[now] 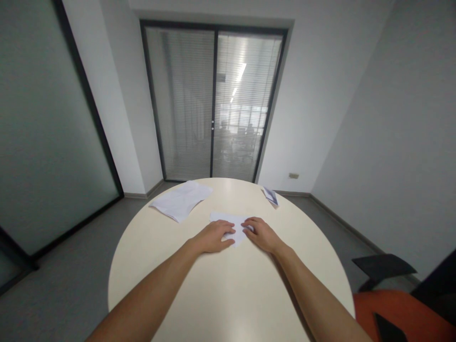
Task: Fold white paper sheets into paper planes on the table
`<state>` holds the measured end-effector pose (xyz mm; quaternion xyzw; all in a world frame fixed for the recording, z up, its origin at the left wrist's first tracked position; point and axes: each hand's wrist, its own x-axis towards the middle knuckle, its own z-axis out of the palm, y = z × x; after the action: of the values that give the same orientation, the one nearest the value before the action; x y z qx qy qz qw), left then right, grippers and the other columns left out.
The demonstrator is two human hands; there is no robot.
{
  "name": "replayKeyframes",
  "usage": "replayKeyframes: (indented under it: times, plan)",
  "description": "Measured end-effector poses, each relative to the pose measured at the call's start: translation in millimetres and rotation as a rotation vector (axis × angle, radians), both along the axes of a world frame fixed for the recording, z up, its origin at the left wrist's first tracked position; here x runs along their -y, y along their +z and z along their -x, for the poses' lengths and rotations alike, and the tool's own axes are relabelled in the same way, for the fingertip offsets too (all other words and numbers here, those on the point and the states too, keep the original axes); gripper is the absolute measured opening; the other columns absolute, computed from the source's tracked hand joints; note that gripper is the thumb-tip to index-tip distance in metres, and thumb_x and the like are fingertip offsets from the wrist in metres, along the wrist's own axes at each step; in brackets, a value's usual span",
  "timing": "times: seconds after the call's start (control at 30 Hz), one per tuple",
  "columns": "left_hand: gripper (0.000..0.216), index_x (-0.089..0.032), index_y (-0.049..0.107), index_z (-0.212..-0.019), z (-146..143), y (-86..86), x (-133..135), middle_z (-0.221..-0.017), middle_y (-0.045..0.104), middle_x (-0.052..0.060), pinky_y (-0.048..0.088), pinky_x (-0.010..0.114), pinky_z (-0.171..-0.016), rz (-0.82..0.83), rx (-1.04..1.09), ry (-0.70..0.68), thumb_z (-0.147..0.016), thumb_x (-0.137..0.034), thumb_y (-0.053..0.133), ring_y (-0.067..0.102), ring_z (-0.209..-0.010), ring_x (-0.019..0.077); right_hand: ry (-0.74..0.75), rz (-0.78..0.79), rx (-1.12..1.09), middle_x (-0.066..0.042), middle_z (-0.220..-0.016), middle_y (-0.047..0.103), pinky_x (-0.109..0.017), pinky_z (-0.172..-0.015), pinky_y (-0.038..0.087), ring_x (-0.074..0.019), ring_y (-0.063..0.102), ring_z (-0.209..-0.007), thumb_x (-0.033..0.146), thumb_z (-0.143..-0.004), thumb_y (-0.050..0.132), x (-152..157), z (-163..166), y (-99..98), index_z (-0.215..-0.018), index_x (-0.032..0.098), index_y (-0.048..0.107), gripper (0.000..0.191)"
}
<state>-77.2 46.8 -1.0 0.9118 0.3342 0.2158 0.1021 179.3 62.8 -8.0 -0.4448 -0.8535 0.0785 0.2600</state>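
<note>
- The small white paper [238, 232] lies flat on the round table, right under the fingers of both hands, its bare middle showing in the gap between them.
- Its long axis seems to run from side to side, hand to hand; the far edge is the broad one, and the sheet appears to narrow toward the wearer. The covered ends hide its full outline.
- The left hand [217, 236] rests on the paper's left part, palm down, fingers laid out to the right, thumb apart on the near side; it is relaxed, clenched on nothing.
- The right hand [261, 233] touches the right part, its fingers bent a little leftward; whether thumb and fingers pinch the edge, I cannot tell.
- Neither hand is clearly nearer: both touch the paper, facing each other across it.
- Beyond the left hand, out to its left, lies a larger white sheet [183, 198], apart from the fingers.
- Beyond the right hand, slightly to its right, sits a folded paper [271, 195] near the rim of the table [221, 289].
- Well to the right hand's right stands an orange chair [395, 308].
</note>
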Motion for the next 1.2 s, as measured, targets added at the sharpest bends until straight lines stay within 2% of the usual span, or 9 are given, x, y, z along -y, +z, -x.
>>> replayKeyframes:
  times: [0.23, 0.47, 0.63, 1.0, 1.2]
  plan:
    - [0.041, -0.025, 0.065, -0.13, -0.1, 1.9, 2.6, -0.144, 0.056, 0.009, 0.037, 0.045, -0.112, -0.002, -0.049, -0.024, -0.093, -0.043, 0.058, 0.05, -0.132, 0.028, -0.136, -0.012, 0.011, -0.014, -0.122, 0.067, -0.043, -0.104, 0.045, -0.0274, 0.06, -0.116, 0.037, -0.091, 0.058, -4.0, -5.4, -5.3, -0.117, 0.018, 0.07, 0.034]
    - [0.039, -0.027, 0.068, -0.125, 0.9, 4.6, 3.8, -0.141, 0.059, 0.007, 0.038, 0.043, -0.111, 0.016, -0.019, -0.063, -0.089, -0.04, 0.063, 0.053, -0.129, 0.0271, -0.18, -0.009, 0.006, -0.016, -0.124, 0.066, -0.046, -0.103, 0.044, -0.0303, 0.06, -0.113, 0.04, -0.09, 0.058, -1.7, -5.5, -6.0, -0.128, 0.015, 0.062, 0.046]
    - [0.038, -0.027, 0.069, -0.122, -0.6, 7.8, 5.9, -0.137, 0.061, 0.006, 0.04, 0.043, -0.108, 0.011, -0.022, -0.068, -0.087, -0.04, 0.065, 0.055, -0.125, 0.0276, -0.164, -0.012, -0.001, -0.015, -0.116, 0.069, -0.043, -0.1, 0.046, -0.0287, 0.063, -0.108, 0.039, -0.088, 0.06, -1.6, -4.9, -4.7, -0.126, 0.015, 0.063, 0.045]
    - [0.025, -0.023, 0.071, -0.113, -5.8, 9.7, 6.9, -0.12, 0.07, 0.005, 0.041, 0.037, -0.107, -0.032, 0.025, -0.122, -0.097, -0.03, 0.053, 0.06, -0.115, 0.0212, -0.124, 0.009, 0.018, -0.014, -0.113, 0.068, -0.04, -0.099, 0.047, -0.0272, 0.062, -0.108, 0.036, -0.088, 0.062, -3.1, -3.8, -2.2, -0.117, 0.017, 0.07, 0.036]
    - [0.024, -0.023, 0.07, -0.108, -7.4, 5.8, 3.4, -0.111, 0.072, 0.003, 0.046, 0.034, -0.099, -0.072, -0.002, -0.03, -0.1, -0.027, 0.048, 0.061, -0.107, 0.0202, -0.105, 0.022, -0.018, -0.015, -0.117, 0.067, -0.043, -0.101, 0.047, -0.0289, 0.06, -0.111, 0.037, -0.085, 0.065, -2.1, -2.2, -3.6, -0.115, 0.016, 0.072, 0.037]
